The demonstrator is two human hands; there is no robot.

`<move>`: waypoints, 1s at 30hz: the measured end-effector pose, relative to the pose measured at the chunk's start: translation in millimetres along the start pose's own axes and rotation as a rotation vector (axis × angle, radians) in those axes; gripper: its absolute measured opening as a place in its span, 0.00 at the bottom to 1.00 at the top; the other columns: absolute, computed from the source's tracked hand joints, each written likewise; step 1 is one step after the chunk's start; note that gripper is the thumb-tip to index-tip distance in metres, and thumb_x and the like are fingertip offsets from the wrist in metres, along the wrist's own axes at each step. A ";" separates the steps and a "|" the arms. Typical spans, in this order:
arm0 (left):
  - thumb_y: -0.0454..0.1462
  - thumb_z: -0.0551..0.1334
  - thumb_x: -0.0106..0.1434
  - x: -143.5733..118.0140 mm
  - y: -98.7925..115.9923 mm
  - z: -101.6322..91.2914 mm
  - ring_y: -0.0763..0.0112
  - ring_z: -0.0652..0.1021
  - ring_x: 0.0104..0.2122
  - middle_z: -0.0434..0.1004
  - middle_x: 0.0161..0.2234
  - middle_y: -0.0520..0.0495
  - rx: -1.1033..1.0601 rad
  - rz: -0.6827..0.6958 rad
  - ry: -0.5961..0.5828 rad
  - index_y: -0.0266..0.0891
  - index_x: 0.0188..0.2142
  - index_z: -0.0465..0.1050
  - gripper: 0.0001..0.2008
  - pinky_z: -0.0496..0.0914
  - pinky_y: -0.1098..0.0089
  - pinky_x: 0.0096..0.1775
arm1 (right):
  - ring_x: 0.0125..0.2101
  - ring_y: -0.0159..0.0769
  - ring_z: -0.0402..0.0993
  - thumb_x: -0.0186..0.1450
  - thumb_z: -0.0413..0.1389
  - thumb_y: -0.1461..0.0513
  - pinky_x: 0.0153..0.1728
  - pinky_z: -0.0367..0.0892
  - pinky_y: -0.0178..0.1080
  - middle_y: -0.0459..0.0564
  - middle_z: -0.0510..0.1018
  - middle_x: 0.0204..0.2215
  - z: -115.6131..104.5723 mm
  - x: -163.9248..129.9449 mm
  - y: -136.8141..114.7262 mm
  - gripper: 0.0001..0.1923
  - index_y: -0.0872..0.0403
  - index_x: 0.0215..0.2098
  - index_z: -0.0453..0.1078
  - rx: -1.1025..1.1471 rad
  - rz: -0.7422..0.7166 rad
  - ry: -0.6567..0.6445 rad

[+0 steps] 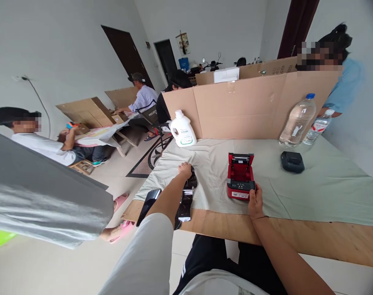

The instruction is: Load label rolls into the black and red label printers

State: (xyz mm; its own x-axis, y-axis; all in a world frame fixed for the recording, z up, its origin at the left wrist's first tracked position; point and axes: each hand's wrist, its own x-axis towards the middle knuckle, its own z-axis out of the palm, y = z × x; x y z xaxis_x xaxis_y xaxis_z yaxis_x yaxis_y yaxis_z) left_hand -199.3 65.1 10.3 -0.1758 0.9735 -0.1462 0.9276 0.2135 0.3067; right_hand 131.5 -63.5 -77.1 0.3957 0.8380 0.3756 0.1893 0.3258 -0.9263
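A small red-and-black printer (241, 185) sits on the cloth before me, its lid standing up and its inside bare. My right hand (255, 200) grips the front right corner of it, thumb at the front. Over to the left, my left hand (185, 169) has its fingers curled down at the far end of a shiny black crumpled wrapping (185, 200). What those fingers hold is hidden. A white roll-like piece (188, 191) shows in the wrapping. Beside my left forearm lies a dark phone (148, 205), partly over the wooden edge.
A cardboard screen (238, 108) closes off the table's back. Before it stand a white jug (183, 129), a large clear bottle (298, 120) and a smaller water bottle (319, 127). A black device (292, 162) lies at right. Someone in grey (51, 192) stands close at left; others sit nearby.
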 end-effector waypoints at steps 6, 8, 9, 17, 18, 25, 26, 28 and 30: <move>0.32 0.57 0.52 -12.3 21.9 -33.7 0.63 0.76 0.41 0.75 0.42 0.44 -0.358 0.169 -0.181 0.35 0.48 0.68 0.21 0.70 0.66 0.43 | 0.53 0.46 0.64 0.66 0.44 0.48 0.54 0.60 0.54 0.60 0.67 0.53 1.9 -0.9 5.1 0.28 0.55 0.57 0.58 -0.006 -0.005 0.004; 0.34 0.56 0.52 -25.7 33.6 -45.8 0.66 0.76 0.36 0.75 0.39 0.45 -0.651 0.246 -0.339 0.34 0.48 0.67 0.22 0.71 0.67 0.38 | 0.53 0.46 0.64 0.66 0.44 0.48 0.52 0.61 0.54 0.61 0.67 0.53 1.9 -1.5 0.3 0.28 0.55 0.57 0.58 -0.021 -0.023 0.017; 0.34 0.57 0.51 -34.2 40.6 -51.4 0.67 0.75 0.35 0.74 0.37 0.45 -0.781 0.281 -0.420 0.34 0.47 0.67 0.22 0.70 0.67 0.37 | 0.53 0.47 0.63 0.66 0.45 0.48 0.52 0.61 0.55 0.61 0.66 0.54 1.7 -1.6 -5.7 0.28 0.55 0.57 0.58 -0.046 -0.054 0.034; 0.37 0.67 0.47 -105.9 115.8 -71.3 0.70 0.72 0.35 0.72 0.35 0.50 -0.739 0.625 -0.718 0.37 0.42 0.69 0.21 0.67 0.70 0.39 | 0.57 0.45 0.61 0.63 0.53 0.52 0.57 0.58 0.51 0.54 0.64 0.57 1.8 -0.8 -101.6 0.28 0.50 0.60 0.57 0.070 -0.159 -0.327; 0.37 0.67 0.47 -109.4 124.3 -69.1 0.69 0.72 0.36 0.72 0.36 0.50 -0.726 0.646 -0.738 0.37 0.41 0.69 0.20 0.67 0.70 0.39 | 0.55 0.44 0.63 0.61 0.55 0.52 0.55 0.60 0.50 0.54 0.67 0.56 2.1 -2.7 -106.7 0.30 0.49 0.60 0.57 0.116 -0.082 -0.434; 0.35 0.63 0.52 -89.7 171.2 -27.7 0.66 0.73 0.41 0.74 0.40 0.47 -0.532 0.728 -0.556 0.36 0.43 0.70 0.17 0.67 0.67 0.45 | 0.29 0.33 0.72 0.61 0.55 0.56 0.33 0.69 0.38 0.45 0.75 0.28 1.2 -28.1 -86.9 0.29 0.52 0.59 0.56 0.207 0.222 -0.317; 0.34 0.62 0.52 -85.2 178.1 -20.1 0.66 0.73 0.42 0.75 0.41 0.47 -0.456 0.745 -0.489 0.36 0.44 0.71 0.17 0.66 0.67 0.46 | 0.28 0.32 0.71 0.62 0.54 0.56 0.32 0.69 0.37 0.45 0.75 0.28 0.8 -28.4 -84.1 0.26 0.52 0.57 0.58 0.174 0.200 -0.276; 0.33 0.62 0.53 -79.0 191.8 -5.8 0.64 0.74 0.43 0.75 0.43 0.45 -0.263 0.760 -0.370 0.36 0.45 0.71 0.17 0.66 0.66 0.48 | 0.27 0.32 0.71 0.62 0.52 0.55 0.30 0.69 0.37 0.47 0.76 0.29 0.0 -24.7 -81.0 0.19 0.53 0.50 0.66 0.116 0.177 -0.246; 0.33 0.62 0.54 -76.9 204.2 6.1 0.62 0.74 0.45 0.75 0.46 0.43 -0.061 0.740 -0.284 0.36 0.46 0.72 0.18 0.66 0.66 0.48 | 0.26 0.33 0.71 0.62 0.51 0.54 0.29 0.69 0.37 0.48 0.77 0.29 -0.6 -17.6 -79.5 0.15 0.54 0.43 0.71 0.059 0.172 -0.236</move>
State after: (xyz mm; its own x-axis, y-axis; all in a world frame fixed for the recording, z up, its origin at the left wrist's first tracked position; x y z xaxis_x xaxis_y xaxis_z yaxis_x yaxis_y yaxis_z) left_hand 5.6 33.4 78.4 0.5778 0.8079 -0.1163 0.7494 -0.4686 0.4677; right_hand 110.0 -104.3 -10.0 0.1964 0.9594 0.2023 0.0828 0.1894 -0.9784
